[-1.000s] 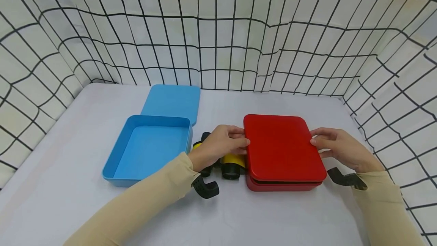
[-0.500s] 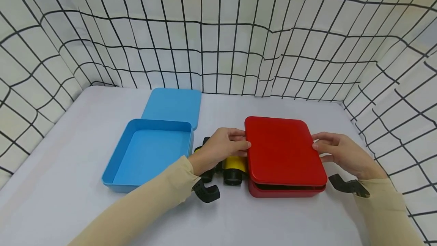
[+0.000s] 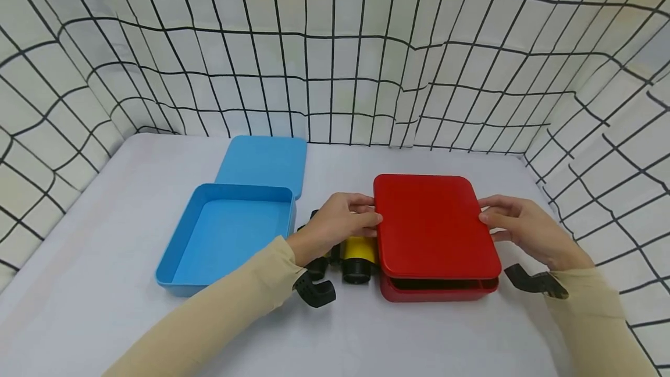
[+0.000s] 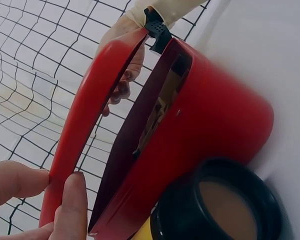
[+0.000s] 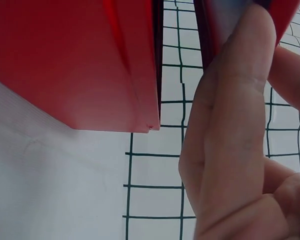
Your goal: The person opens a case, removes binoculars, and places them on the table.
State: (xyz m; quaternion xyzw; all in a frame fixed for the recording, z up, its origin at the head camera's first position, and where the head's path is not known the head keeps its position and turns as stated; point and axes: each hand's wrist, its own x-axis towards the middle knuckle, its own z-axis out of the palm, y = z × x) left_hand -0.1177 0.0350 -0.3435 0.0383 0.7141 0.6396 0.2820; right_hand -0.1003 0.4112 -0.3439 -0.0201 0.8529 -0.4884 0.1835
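Across the white-covered bench (image 3: 439, 336), nothing had been altered on the left side, where the blue box (image 3: 235, 231) was set toward the left edge and a blue lid (image 3: 262, 159) was laid just behind it, near the back edge. The red box (image 3: 434, 295) was likewise left in place, right of the middle, toward the bench's right edge. Over the last second, however, the red lid (image 3: 437, 226) had been raised further, and the narrow slit at its front had been widened into a clear gap. Its left side was pinched between thumb and fingers in the grip of the left hand (image 3: 337, 223), its right side likewise in that of the right hand (image 3: 523, 226). It could be judged that the red box was being uncovered under two-handed control. Between the boxes, a black-and-yellow object (image 3: 357, 260) shaped like binoculars was partly hidden by the left hand. Inside the red box, tan and dark contents (image 4: 165, 97) were exposed, too unclear to be named.
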